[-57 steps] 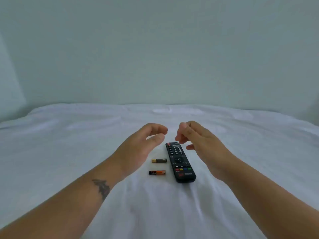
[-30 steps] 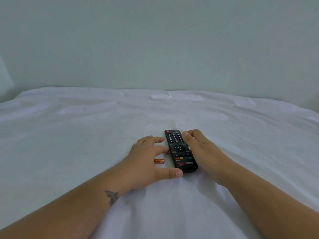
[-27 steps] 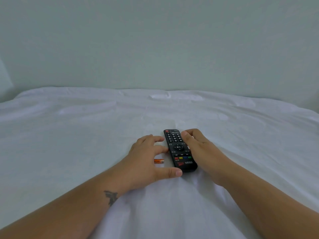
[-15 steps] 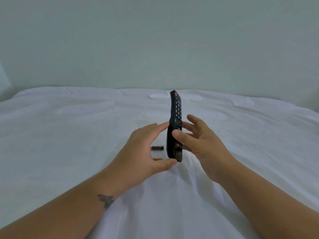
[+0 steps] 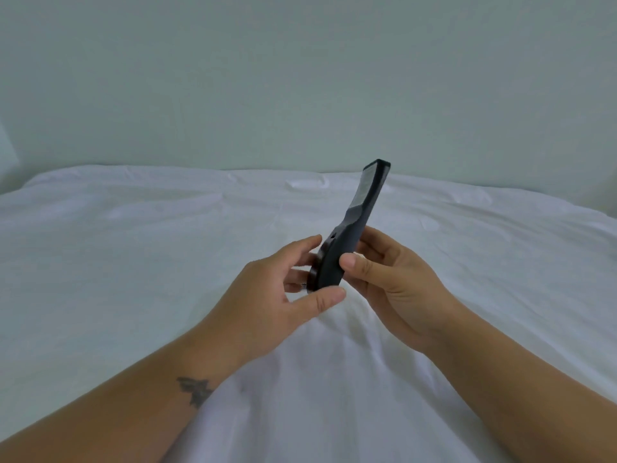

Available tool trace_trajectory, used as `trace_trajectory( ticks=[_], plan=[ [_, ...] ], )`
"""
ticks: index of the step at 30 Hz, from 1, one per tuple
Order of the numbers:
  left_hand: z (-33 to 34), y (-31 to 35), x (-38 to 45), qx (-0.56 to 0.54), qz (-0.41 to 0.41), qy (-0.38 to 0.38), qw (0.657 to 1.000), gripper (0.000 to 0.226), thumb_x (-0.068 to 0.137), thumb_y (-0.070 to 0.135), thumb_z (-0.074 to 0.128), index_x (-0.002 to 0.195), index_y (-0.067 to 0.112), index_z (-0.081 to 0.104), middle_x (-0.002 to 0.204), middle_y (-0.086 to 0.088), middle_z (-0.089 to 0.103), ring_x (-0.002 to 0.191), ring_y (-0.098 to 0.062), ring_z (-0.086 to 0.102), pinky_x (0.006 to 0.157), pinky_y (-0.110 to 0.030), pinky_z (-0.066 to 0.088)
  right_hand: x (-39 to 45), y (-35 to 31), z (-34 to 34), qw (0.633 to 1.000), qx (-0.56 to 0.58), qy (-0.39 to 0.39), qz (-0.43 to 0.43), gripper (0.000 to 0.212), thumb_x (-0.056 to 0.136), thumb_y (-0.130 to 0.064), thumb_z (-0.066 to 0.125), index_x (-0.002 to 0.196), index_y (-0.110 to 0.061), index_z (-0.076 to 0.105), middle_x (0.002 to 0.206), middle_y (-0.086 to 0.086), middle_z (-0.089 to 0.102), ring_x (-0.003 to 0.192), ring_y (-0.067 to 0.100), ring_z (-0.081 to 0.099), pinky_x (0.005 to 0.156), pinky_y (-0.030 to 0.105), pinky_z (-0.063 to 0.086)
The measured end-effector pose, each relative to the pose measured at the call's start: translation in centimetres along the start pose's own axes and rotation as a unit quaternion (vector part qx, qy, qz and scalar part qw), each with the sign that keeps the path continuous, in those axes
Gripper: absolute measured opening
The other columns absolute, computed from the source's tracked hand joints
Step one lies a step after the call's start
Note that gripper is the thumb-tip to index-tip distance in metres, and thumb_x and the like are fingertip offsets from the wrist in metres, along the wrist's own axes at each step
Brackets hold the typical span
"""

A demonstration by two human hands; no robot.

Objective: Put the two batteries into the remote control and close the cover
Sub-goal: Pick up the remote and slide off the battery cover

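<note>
The black remote control (image 5: 354,225) is held up above the bed, tilted with its far end leaning right and its plain back turned toward me. My left hand (image 5: 277,295) grips its lower end, thumb underneath and fingers on the left side. My right hand (image 5: 394,282) holds the same lower end from the right, thumb pressed on the back. Its buttons face away and are hidden. The two batteries are out of sight behind my left hand.
A white bed sheet (image 5: 133,262) with soft wrinkles covers the whole surface under my arms. A pale wall (image 5: 300,78) rises behind the bed's far edge.
Both hands lifted the remote off the sheet and turned it over, so its back now faces me. The batteries, visible on the sheet half a second ago, are now hidden behind my left hand.
</note>
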State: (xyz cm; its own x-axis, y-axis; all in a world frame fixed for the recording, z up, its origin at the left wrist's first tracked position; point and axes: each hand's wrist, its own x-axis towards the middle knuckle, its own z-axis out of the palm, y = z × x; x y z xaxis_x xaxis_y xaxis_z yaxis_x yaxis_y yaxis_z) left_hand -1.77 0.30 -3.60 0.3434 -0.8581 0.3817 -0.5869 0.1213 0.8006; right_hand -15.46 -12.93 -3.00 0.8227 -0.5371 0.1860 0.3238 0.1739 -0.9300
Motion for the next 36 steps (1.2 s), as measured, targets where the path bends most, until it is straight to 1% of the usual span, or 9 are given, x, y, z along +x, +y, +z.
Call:
trace_trajectory(
  ticks=[2,4,10,14,19,23,27,32,36],
  plan=[
    [-0.1,0.0,0.0,-0.009,-0.003,0.000,1.000,0.067,0.071,0.048,0.071,0.133,0.039,0.048,0.111,0.019,0.068,0.100,0.002,0.065,0.086,-0.031,0.057,0.1,0.0,-0.1,1.000,-0.004,-0.013,-0.010,0.054,0.077,0.000,0.071,0.129,-0.001,0.055,0.127,0.019,0.061,0.118,0.034,0.060,0.105,0.040,0.045],
    [-0.2,0.0,-0.1,-0.002,0.003,-0.001,1.000,0.059,0.074,0.044,0.071,0.129,0.044,0.051,0.110,0.021,0.068,0.101,0.004,0.064,0.087,-0.032,0.056,0.2,0.0,-0.3,1.000,-0.010,-0.022,-0.013,0.052,0.078,0.001,0.069,0.128,0.000,0.054,0.124,0.018,0.062,0.117,0.034,0.061,0.105,0.041,0.044],
    [-0.4,0.5,-0.1,0.076,0.021,0.009,0.997,0.056,0.077,0.041,0.070,0.109,0.074,0.038,0.113,0.043,0.055,0.105,0.021,0.052,0.086,-0.004,0.042,-0.1,-0.1,-0.6,0.997,-0.057,-0.049,0.024,0.049,0.081,-0.010,0.070,0.128,-0.004,0.057,0.131,0.023,0.060,0.122,0.033,0.058,0.110,0.048,0.036],
    [-0.5,0.3,-0.1,0.072,0.027,0.014,0.997,0.051,0.080,0.036,0.068,0.121,0.055,0.046,0.119,0.026,0.060,0.113,0.012,0.051,0.091,-0.011,0.041,-0.2,0.0,-0.3,0.995,-0.084,-0.050,-0.008,0.054,0.078,-0.005,0.068,0.128,0.004,0.051,0.132,0.028,0.057,0.122,0.037,0.056,0.108,0.048,0.040],
    [-0.6,0.9,0.1,-0.015,-0.058,0.045,0.997,0.033,0.086,0.038,0.060,0.117,0.030,0.063,0.109,0.015,0.068,0.087,0.017,0.061,0.056,0.000,0.045,-0.2,0.1,0.1,0.992,-0.112,-0.045,-0.036,0.049,0.071,0.000,0.075,0.116,-0.009,0.061,0.115,0.008,0.069,0.113,0.020,0.063,0.090,0.029,0.052],
    [-1.0,0.9,0.4,0.031,-0.126,0.055,0.990,0.036,0.078,0.057,0.058,0.106,0.035,0.066,0.099,0.018,0.071,0.081,0.011,0.063,0.070,-0.018,0.050,-0.2,0.3,0.5,0.986,-0.141,-0.064,-0.066,0.046,0.072,0.009,0.072,0.108,-0.021,0.066,0.112,0.003,0.069,0.107,0.017,0.066,0.085,0.027,0.053],
    [-1.4,1.0,0.6,0.024,-0.172,0.037,0.984,0.035,0.076,0.059,0.062,0.103,0.036,0.067,0.090,0.017,0.075,0.089,-0.001,0.066,0.083,-0.034,0.054,-0.2,0.5,0.8,0.979,-0.171,-0.079,-0.080,0.048,0.072,0.009,0.071,0.113,-0.016,0.062,0.116,0.004,0.066,0.111,0.020,0.064,0.092,0.032,0.052],
    [-1.8,1.2,0.9,-0.001,-0.216,0.012,0.976,0.052,0.061,0.061,0.063,0.106,0.036,0.065,0.092,0.015,0.075,0.095,-0.007,0.068,0.088,-0.038,0.052,-0.3,0.5,1.0,0.966,-0.227,-0.077,-0.096,0.048,0.072,0.005,0.074,0.114,-0.016,0.063,0.116,-0.005,0.066,0.114,0.018,0.062,0.097,0.036,0.049],
    [-2.1,1.4,1.0,-0.037,-0.225,-0.006,0.974,0.051,0.059,0.053,0.067,0.106,0.033,0.065,0.090,0.012,0.077,0.093,-0.006,0.069,0.077,-0.030,0.052,-0.4,0.4,1.2,0.953,-0.274,-0.057,-0.119,0.049,0.069,-0.006,0.079,0.113,-0.021,0.065,0.117,0.000,0.067,0.112,0.017,0.063,0.095,0.030,0.049]
  ],
)
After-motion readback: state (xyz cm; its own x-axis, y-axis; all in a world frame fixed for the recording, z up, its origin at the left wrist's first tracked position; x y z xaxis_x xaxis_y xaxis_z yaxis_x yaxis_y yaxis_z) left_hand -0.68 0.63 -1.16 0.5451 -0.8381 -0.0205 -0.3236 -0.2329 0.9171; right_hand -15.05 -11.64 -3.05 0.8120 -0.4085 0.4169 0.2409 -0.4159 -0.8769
